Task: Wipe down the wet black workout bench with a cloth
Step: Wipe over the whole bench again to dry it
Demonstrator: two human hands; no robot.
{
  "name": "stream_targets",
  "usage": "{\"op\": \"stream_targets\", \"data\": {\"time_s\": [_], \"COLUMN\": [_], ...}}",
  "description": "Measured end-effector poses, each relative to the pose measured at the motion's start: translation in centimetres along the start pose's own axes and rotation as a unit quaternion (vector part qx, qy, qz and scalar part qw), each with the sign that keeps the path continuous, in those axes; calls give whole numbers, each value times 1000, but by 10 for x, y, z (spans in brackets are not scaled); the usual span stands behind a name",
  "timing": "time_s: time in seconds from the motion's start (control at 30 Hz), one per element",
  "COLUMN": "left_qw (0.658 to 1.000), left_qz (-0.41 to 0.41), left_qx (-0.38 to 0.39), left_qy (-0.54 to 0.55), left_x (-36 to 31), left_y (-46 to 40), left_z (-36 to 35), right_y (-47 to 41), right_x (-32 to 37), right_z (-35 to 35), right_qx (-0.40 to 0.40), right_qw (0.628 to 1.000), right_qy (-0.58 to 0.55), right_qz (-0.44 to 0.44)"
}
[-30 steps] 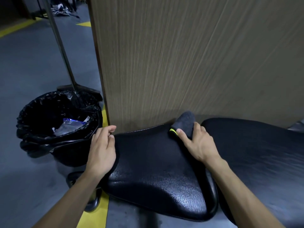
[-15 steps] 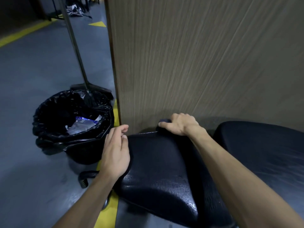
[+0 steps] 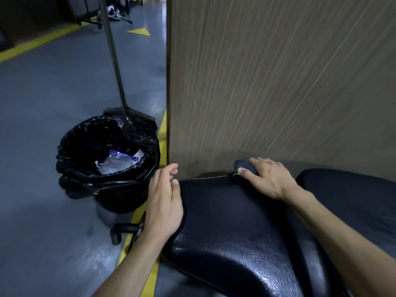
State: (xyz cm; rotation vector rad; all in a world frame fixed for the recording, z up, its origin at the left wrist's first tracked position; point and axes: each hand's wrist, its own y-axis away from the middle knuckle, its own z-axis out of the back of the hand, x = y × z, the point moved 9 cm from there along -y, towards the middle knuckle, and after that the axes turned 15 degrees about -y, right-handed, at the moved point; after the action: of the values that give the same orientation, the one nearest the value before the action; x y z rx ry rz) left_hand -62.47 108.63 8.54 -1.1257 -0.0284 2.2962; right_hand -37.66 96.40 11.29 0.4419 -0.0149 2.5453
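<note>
Here the right hand (image 3: 269, 179) holds the cloth (image 3: 244, 166) bunched at the far edge of the bench (image 3: 225, 211), probably to wipe there; the left hand (image 3: 165, 200), fingers relaxed, rests on the left edge to steady it.

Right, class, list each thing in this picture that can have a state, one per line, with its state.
bench seat pad: glistening wet near the front.
cloth: bunched, pressed at the pad's far edge by the wall.
right hand: gripping the cloth.
left hand: resting on the pad's left edge, fingers relaxed.
bin: open, bag-lined, holding wrappers.
broom: upright behind the bin.
</note>
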Motion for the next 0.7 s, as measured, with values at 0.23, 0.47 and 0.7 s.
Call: {"op": "stream_targets", "data": {"time_s": [0.23, 0.47, 0.7], "left_qw": [996, 990, 979], "left_qz": [11, 54, 108], "left_qx": [-55, -65, -106], "left_qy": [62, 115, 138], "left_x": [4, 23, 62], "left_y": [-1, -3, 2], "left_z": [16, 32, 68], "right_y": [-4, -23, -35], "right_x": [161, 45, 156], "right_z": [-62, -24, -76], "right_qx": [95, 101, 182], "right_qw": [982, 994, 981], "right_qy": [-48, 15, -69], "right_qz": [154, -37, 21]}}
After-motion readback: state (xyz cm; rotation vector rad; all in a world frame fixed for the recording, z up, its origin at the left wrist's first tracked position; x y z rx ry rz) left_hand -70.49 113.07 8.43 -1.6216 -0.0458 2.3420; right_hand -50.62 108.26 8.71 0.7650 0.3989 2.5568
